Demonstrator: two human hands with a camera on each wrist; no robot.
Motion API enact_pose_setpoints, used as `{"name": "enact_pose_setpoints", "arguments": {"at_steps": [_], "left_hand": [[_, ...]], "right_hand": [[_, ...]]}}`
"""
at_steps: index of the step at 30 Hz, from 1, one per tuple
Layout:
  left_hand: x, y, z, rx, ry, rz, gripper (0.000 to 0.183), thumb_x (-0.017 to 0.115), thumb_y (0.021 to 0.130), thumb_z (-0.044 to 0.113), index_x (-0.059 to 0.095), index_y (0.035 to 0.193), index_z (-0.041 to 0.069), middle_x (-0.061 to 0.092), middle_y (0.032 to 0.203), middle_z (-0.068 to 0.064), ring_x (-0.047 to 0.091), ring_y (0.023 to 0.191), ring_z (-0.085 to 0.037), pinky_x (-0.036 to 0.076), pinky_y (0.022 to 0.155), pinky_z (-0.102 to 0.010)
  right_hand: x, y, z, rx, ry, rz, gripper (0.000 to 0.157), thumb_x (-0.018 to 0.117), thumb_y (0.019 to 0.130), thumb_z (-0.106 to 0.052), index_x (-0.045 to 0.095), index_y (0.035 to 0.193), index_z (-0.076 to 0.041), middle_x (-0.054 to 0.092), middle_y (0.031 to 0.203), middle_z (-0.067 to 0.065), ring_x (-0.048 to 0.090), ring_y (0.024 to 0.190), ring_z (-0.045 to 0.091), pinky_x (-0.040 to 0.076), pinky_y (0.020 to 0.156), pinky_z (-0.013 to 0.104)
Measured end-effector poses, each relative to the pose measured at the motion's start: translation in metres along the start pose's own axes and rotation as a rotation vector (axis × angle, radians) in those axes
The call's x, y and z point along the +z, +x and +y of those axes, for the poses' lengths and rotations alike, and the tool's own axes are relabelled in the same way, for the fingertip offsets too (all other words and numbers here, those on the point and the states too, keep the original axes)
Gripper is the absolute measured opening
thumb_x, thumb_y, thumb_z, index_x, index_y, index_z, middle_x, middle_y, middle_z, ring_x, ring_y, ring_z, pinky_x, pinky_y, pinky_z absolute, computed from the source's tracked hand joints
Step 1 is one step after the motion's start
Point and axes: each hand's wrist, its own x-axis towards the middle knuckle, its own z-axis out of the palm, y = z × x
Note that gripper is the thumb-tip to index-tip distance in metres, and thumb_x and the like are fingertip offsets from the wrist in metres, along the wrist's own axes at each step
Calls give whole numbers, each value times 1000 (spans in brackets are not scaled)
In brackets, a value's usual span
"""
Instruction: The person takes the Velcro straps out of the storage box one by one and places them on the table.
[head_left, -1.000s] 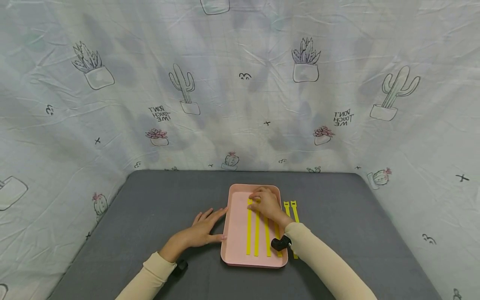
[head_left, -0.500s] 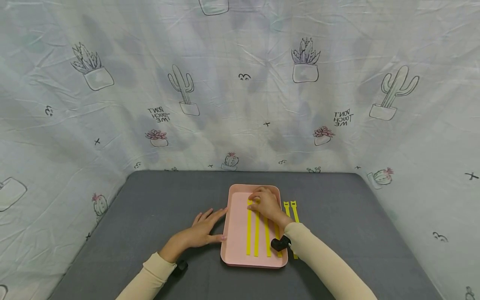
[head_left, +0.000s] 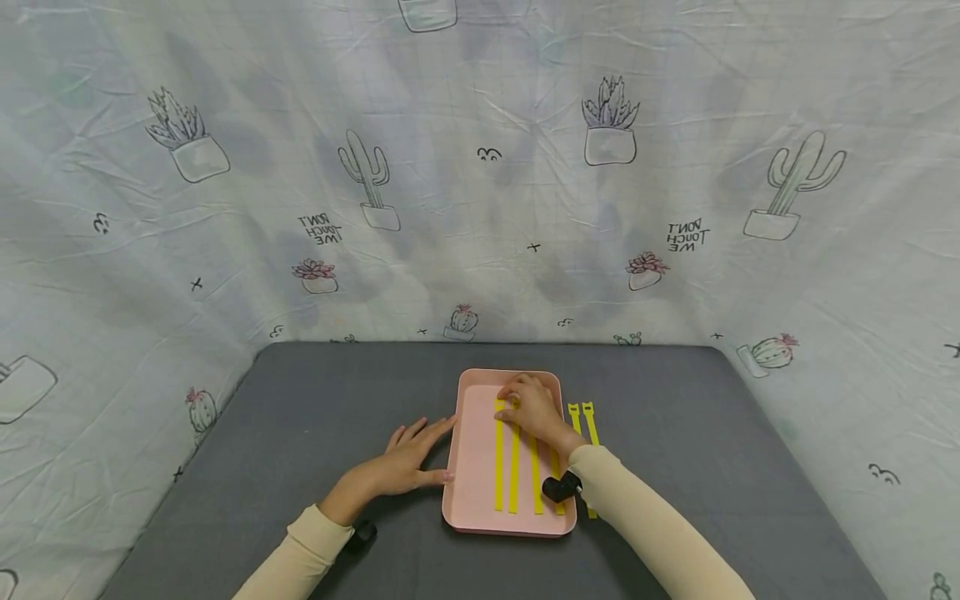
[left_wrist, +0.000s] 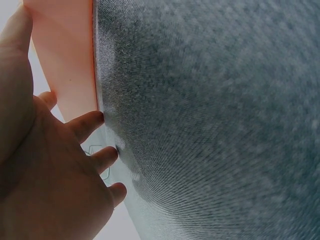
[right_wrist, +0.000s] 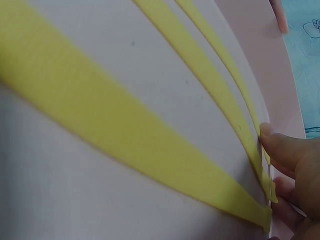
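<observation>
On my feed, the right hand (head_left: 532, 406) reaches over the pink tray (head_left: 472, 467), thumb and forefinger curled almost together at the far end of the leftmost strap (head_left: 498, 467); I record it as a light pinch, with the thumb touching the strap. Contents noted: four yellow straps, the other three straps (head_left: 513, 475) lying beneath and to the right of the grip, their far ends partly covered by it. The left hand (head_left: 408, 458), left of the grip, has straight, spread fingers, and its thumb and forefinger touch the tray's outer edge. I find a strip of tray floor between the held strap and the left wall, and the far wall just beyond the grip. Right of the grip, outside the tray, two further straps (head_left: 592, 425) lie on the grey table (head_left: 360, 375), partly hidden by the right sleeve (head_left: 652, 525). The held strap's long axis runs from the grip toward the person, nearly parallel to the tray's long sides, plain tail nearest the person.
</observation>
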Motion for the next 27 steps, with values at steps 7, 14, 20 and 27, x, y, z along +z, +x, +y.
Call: {"name": "enact_pose_setpoints", "arguments": {"at_steps": [7,14,20,27], "left_hand": [[0,0,0,-1,4,3,89,64,91,54,18,160,23,26,165,-10,15,151,-48,7,116,-72],[1,0,-1,7,8,4,88,64,91,54,19,160,23,26,165,-10,15,151,-49,7,115,-73],[2,-1,-1,9,1,3,88,64,91,54,19,160,22,26,165,-9,15,151,-49,7,115,-73],[2,-1,-2,7,-2,3,88,64,91,53,19,160,22,26,165,-9,15,151,-49,7,115,-73]], "right_hand": [[0,1,0,5,4,-5,22,82,81,-27,73,96,-14,60,118,8,51,120,30,37,99,54],[1,-1,-1,11,18,-26,22,82,82,-26,70,97,-14,59,121,8,48,121,32,35,98,52],[1,-2,0,9,20,-30,27,81,83,-27,71,104,-12,58,120,8,47,122,31,34,100,52],[4,-1,0,-4,-1,-20,21,81,83,-27,70,95,-14,58,119,8,47,123,32,35,99,52]]}}
